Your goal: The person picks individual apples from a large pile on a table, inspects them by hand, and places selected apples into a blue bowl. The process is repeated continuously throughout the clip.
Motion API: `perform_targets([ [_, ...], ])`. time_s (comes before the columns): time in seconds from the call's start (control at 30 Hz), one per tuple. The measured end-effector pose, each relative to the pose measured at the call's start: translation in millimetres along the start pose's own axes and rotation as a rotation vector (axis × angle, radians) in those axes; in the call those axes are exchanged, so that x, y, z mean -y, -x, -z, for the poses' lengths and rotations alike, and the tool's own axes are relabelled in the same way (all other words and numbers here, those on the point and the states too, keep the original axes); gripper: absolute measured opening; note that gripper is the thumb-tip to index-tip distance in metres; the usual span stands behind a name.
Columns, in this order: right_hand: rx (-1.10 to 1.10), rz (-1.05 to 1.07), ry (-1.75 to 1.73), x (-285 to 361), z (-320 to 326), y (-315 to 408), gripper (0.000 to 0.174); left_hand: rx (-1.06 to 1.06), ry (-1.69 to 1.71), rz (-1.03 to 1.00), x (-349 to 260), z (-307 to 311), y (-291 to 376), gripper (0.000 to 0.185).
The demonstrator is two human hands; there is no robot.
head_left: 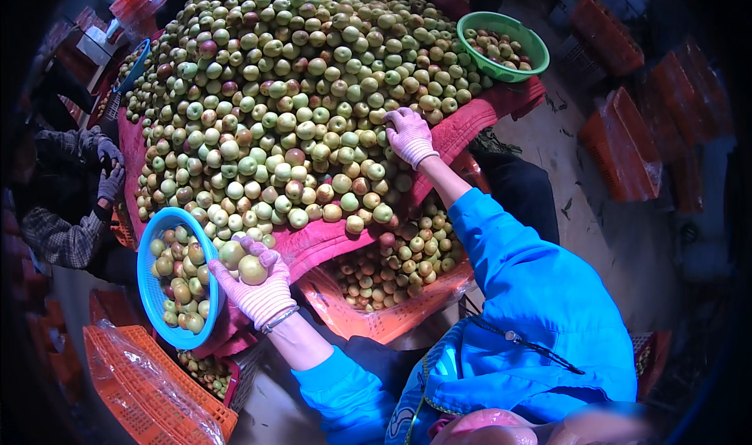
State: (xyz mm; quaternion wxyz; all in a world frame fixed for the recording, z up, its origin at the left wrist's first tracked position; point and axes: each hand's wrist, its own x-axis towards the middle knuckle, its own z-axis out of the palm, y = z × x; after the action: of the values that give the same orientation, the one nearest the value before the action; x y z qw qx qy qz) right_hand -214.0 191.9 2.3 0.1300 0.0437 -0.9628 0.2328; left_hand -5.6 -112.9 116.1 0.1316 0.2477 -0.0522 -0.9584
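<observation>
A large heap of green and reddish round fruits, jujube-like (305,130), lies before me on a pink cloth (470,122). My left hand (258,283), in a pink striped glove, holds two of the fruits in its fingers beside a blue plastic basket (212,292) that contains more of them. My right hand (409,136), gloved alike, rests on the heap's right side with its fingertips at a fruit; whether it grips one is not clear. A green plastic basket (540,63) with fruits stands beyond it at the heap's right edge.
An orange crate (382,326) lined with clear plastic, full of fruits, sits below the cloth's near edge. Stacked orange crates (153,386) stand at lower left, and more orange crates (623,145) at right. A co-worker's gloved hands (110,172) are at the left.
</observation>
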Motion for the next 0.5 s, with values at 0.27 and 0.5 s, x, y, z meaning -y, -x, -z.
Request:
perform_targets([
  [0.27,0.122,0.207,-0.239,23.7,9.6,59.9,0.03,-0.028,-0.04,0.0,13.9,-3.7,-1.4,0.051],
  [0.5,0.725,-0.598,-2.039,38.7,47.4,65.1,0.048,-0.012,-0.009,0.006,11.5,2.1,-5.5,0.055],
])
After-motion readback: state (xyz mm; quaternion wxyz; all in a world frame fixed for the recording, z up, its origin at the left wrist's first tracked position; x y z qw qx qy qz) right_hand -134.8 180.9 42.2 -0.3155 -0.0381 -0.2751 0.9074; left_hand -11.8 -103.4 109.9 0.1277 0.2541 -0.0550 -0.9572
